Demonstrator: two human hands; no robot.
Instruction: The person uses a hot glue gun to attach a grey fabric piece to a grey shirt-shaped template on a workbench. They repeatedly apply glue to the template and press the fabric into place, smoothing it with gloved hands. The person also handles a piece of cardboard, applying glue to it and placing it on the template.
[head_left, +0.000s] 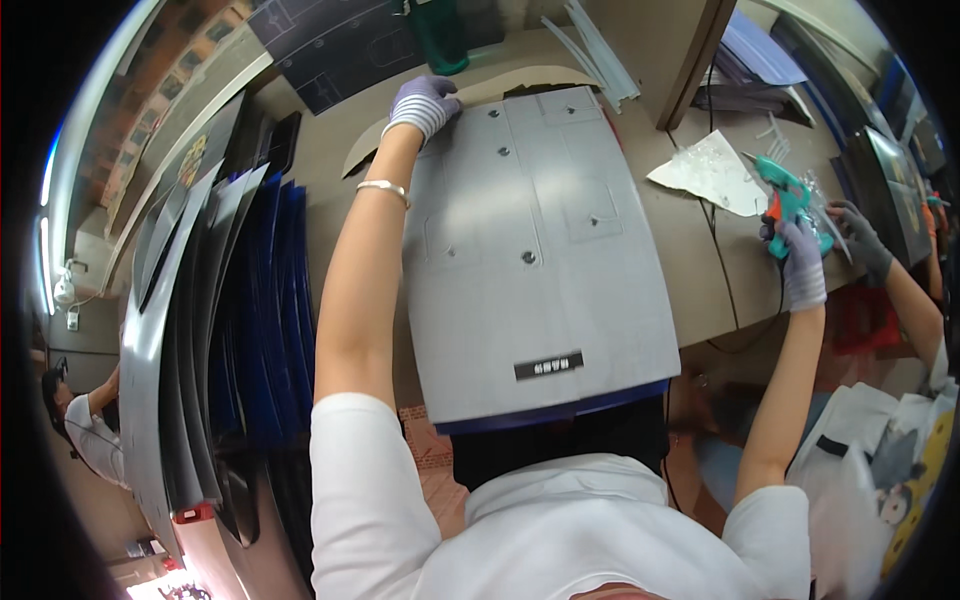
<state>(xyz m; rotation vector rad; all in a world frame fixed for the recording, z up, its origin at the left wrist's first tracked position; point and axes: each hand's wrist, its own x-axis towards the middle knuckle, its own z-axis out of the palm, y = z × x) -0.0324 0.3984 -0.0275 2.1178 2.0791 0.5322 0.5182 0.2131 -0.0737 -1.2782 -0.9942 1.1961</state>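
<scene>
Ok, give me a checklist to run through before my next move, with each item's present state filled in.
1. Left hand on the grey board: ok, at its far left corner.
2. Right hand gripping the teal glue gun: ok.
3. Gloves on both hands: ok.
4. Grey board fully supported by the table: not ok, its near end overhangs the edge.
5. Space around the glue gun free of other hands: not ok, a co-worker's gloved hand is close beside it.
6. Glue gun hot: cannot tell.
</scene>
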